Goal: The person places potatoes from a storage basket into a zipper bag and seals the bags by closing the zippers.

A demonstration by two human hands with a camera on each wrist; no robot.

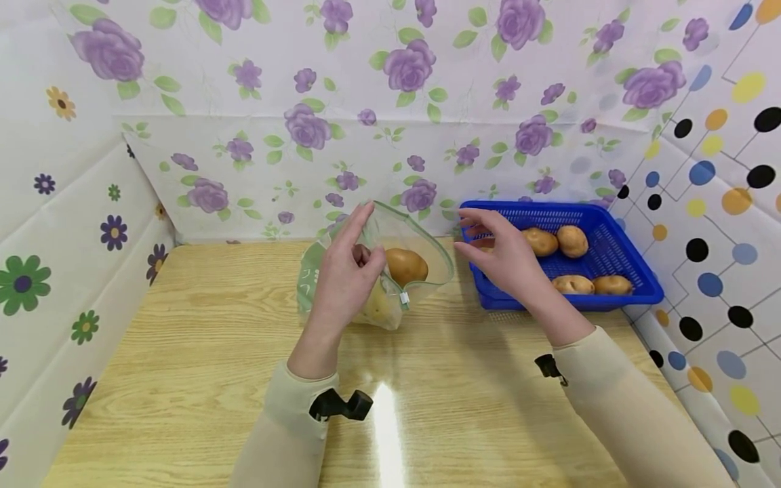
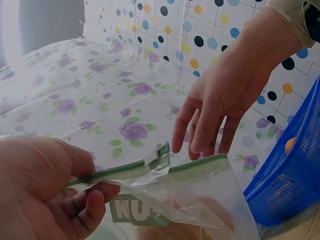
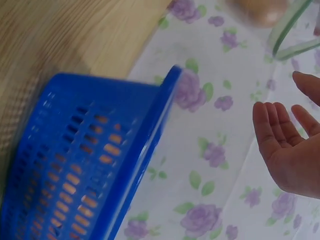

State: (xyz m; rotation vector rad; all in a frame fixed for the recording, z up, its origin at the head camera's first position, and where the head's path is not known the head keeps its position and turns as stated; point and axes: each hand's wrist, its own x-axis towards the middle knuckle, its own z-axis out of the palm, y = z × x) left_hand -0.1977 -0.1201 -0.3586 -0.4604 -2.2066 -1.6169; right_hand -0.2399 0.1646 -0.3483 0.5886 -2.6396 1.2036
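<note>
Zip bag [image 1: 392,317] first: it's sitting toward the back of the bench [image 1: 201,339], a bit left of the blue basket [image 1: 643,288], mouth spread wide. It's thin, see-through, crinkly plastic with a green zip strip [image 2: 200,163] round the top and a small white slider [image 2: 151,156] on it. There's a green printed panel [image 2: 119,201] too, and in the left wrist view I can make out "NU" in pale capitals; whatever follows is lost in the folds. The pale marks on the bag's far left side in the head view are too small to read.

Inside the bag there's a smooth, rounded brown potato [image 1: 407,266], plus a paler yellowish lump [image 1: 378,308] lower down, blurry through the plastic.

As for the hands: the left hand [image 1: 348,271] is pinching the bag's rim between thumb and fingers. The right hand [image 1: 503,254] isn't gripping anything, just hanging in the air between the bag and the basket, fingers loosely bent, palm toward the bag.

Basket's glossy molded plastic, roughly rectangular, walls full of little slots. At least four tan, oval potatoes [image 1: 572,242] are in there, a couple at the back and a couple along the near side. Bench top is pale woodgrain with a bit of shine.
</note>
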